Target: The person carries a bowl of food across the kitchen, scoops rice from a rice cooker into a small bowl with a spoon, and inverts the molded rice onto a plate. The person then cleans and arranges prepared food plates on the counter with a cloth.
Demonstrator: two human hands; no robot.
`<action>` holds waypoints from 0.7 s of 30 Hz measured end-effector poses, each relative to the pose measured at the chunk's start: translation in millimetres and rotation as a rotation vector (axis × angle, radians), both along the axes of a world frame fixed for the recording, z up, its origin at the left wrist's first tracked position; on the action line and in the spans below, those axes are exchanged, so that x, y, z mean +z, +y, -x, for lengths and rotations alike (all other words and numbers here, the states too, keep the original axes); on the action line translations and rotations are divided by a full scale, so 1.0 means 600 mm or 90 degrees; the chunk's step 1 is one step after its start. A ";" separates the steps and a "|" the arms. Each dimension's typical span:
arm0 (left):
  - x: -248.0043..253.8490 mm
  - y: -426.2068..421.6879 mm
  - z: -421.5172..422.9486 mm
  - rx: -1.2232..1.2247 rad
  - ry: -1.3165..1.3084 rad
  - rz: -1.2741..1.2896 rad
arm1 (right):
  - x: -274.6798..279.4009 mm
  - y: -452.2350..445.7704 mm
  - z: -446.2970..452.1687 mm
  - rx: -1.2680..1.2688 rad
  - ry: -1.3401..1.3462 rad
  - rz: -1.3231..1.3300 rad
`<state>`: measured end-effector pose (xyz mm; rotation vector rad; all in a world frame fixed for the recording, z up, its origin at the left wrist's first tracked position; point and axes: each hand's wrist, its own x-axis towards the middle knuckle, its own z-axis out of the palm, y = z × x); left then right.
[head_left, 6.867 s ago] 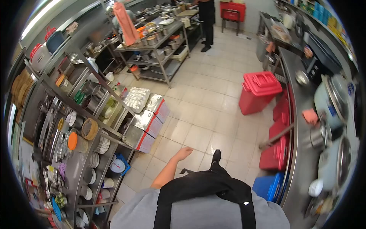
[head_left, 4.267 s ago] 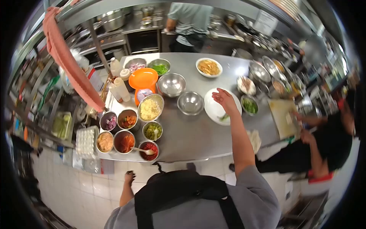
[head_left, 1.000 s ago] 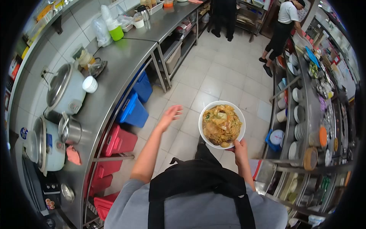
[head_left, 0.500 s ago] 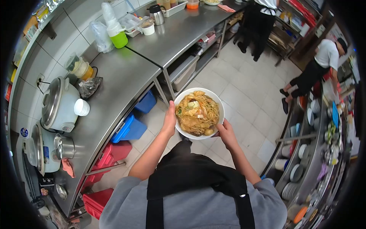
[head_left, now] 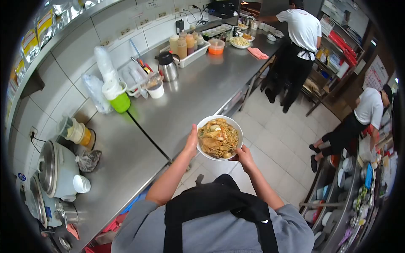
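Observation:
A white bowl (head_left: 220, 138) heaped with noodles and a brown topping is held out in front of my body, near the edge of the steel counter (head_left: 147, 126). My left hand (head_left: 192, 141) presses against the bowl's left side. On the lower right, my right hand (head_left: 244, 157) grips the rim, with the fingers partly hidden under the bowl. The bowl is level, with tiled floor showing below and to its right.
The counter holds a green container (head_left: 120, 102), a steel jug (head_left: 168, 67), a sauce bottle tray (head_left: 194, 55), a pink cloth (head_left: 257, 53) and rice cookers (head_left: 63, 168). One person (head_left: 299, 38) stands at the counter's far end, another (head_left: 363, 114) at the right shelves.
Since a second ago my left hand has come onto the bowl, which my right hand held alone. The view has moved forward along the counter, and the two people appear closer.

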<state>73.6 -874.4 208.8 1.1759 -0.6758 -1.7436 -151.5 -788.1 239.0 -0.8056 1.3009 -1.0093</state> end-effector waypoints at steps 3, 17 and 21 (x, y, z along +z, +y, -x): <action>0.003 -0.102 0.031 0.057 -0.119 0.040 | -0.034 -0.128 0.027 0.022 0.004 0.042; -0.020 -0.527 0.171 0.222 -0.184 -0.017 | -0.118 -0.668 0.153 0.181 0.058 0.092; -0.044 -0.631 0.166 0.192 -0.210 0.018 | -0.117 -0.762 0.150 0.149 0.034 0.134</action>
